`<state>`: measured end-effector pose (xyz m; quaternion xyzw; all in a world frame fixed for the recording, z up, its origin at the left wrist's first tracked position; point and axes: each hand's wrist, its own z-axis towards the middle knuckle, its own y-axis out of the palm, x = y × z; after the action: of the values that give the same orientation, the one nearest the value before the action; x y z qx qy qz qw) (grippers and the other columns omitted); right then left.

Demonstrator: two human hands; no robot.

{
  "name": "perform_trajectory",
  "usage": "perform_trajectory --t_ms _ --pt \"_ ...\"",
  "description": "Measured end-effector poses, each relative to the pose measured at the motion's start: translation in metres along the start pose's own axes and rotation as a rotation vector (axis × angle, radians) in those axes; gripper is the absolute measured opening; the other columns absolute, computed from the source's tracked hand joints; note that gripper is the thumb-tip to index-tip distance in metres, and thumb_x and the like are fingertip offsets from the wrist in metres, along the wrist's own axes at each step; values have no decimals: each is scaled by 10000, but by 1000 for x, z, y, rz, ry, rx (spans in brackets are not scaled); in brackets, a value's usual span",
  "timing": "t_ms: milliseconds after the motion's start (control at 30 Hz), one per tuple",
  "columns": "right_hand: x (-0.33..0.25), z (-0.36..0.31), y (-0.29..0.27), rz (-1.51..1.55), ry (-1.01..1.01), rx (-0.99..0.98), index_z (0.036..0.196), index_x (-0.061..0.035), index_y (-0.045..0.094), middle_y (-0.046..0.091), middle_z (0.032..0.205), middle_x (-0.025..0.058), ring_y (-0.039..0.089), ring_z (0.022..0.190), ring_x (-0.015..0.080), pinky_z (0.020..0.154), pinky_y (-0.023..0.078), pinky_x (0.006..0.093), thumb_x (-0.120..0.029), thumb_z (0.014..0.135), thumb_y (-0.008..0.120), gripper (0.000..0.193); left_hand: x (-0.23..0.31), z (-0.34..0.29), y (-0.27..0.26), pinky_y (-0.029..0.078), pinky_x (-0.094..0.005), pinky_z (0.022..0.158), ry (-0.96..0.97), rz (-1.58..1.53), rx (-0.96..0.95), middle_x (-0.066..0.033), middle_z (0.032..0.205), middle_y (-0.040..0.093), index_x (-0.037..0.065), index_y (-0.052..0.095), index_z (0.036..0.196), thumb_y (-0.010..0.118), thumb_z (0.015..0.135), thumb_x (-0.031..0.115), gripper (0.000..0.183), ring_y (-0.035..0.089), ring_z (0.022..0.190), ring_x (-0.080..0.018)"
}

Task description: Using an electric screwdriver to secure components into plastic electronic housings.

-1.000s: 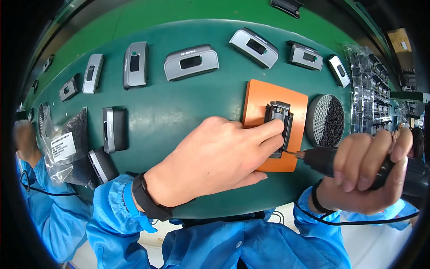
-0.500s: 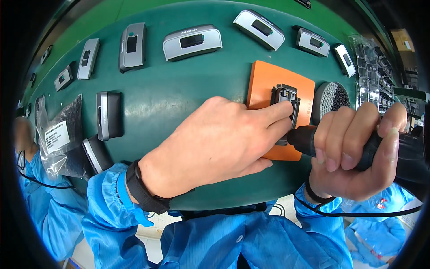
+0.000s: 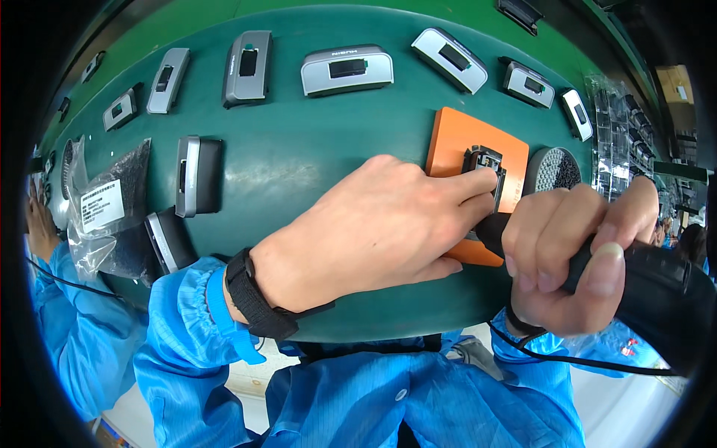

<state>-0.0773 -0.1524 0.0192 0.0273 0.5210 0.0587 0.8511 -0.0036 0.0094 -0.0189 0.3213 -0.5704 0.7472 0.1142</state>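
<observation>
An orange block (image 3: 448,142) lies on the green table, with a small black housing (image 3: 487,155) on top of it. The fingers of my left hand (image 3: 373,220) are bent together over this housing and hold it against the block; they cover part of it. My right hand (image 3: 571,250) is wrapped round a black power screwdriver (image 3: 661,276). Its nose points left, close by the housing and my left fingertips. The bit's tip is hidden. Beside the block stands a grey round dish (image 3: 554,168) with a studded inside and small dark pieces in it.
Several silver-and-black device covers, one a silver cover (image 3: 347,72), line the far side. At left stand two more, a black cover (image 3: 208,177) among them, by a clear bag (image 3: 119,201) of dark pieces. Clear trays (image 3: 609,142) stand at right. A co-worker's hand (image 3: 41,224) shows far left.
The whole view has shifted a little. My right hand sits slightly lower and further left, and the screwdriver's rear end has tipped down. My left hand keeps its hold on the housing.
</observation>
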Motion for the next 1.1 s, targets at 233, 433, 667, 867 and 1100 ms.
perform_trajectory --t_ms 233,433,667,867,1100 --pt "-7 7 3 -11 0 51 1004 -107 354 464 623 21 427 452 106 450 411 275 -185 997 523 186 3 7 -11 547 -393 588 33 55 9 -55 1056 599 32 579 1106 784 732 251 480 662 749 -296" --pt "-51 -16 -30 188 -305 433 961 -96 338 441 559 12 405 413 122 360 358 241 -205 1002 540 233 18 -5 -30 537 -337 599 119 380 -103 -64 1082 604 30 632 1009 672 767 141 269 683 783 -180" --pt "-83 -54 -60 202 -477 463 963 -91 326 373 569 -2 337 411 62 377 314 173 -136 1016 460 151 42 16 -44 484 -338 719 610 643 59 -42 779 568 69 615 688 637 695 120 55 569 785 -196" --pt "-82 -78 -58 126 -334 600 955 -93 323 369 554 -2 299 378 64 342 283 182 -138 1026 427 134 -52 44 -132 508 -441 688 -89 586 509 -170 734 606 20 625 766 670 752 80 76 587 736 -382" --pt "-82 -103 -52 58 -220 572 976 -95 318 371 567 15 318 375 85 332 290 209 -143 1010 480 172 -230 62 -175 565 -487 845 -887 323 651 -241 947 702 10 622 987 721 782 230 317 682 967 -414"
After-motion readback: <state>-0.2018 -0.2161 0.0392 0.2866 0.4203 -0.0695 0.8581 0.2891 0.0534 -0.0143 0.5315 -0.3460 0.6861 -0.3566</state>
